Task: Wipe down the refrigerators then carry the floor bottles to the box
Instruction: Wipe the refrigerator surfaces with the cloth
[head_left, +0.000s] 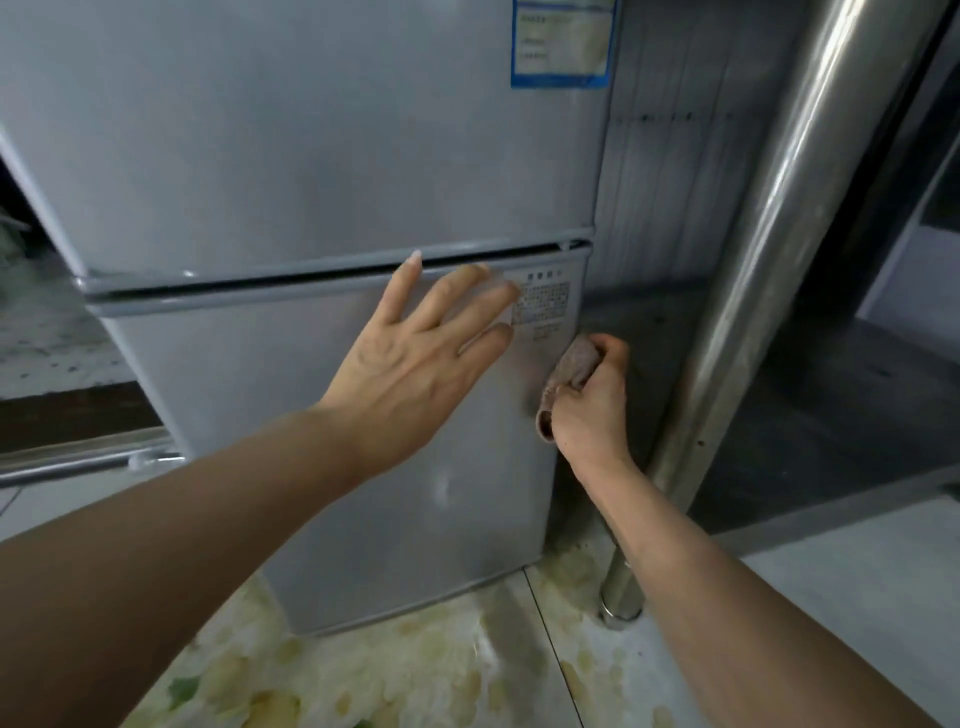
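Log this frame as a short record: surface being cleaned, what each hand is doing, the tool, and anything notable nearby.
surface: lower door of the grey refrigerator, right edge
left hand: fingers spread, flat against the lower door
right hand: grip curled round a brownish cloth, at the door's right edge
nearby: steel table leg to the right; blue-bordered label on the upper door
bottles: none in view

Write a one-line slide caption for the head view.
Left hand braces the refrigerator; right hand wipes with a cloth.

Your refrigerator (291, 156) is silver-grey; its upper sticker (563, 41) blue-bordered; cloth (569, 374) beside it pinkish-brown; floor (363, 680) beneath, yellow-green floral.
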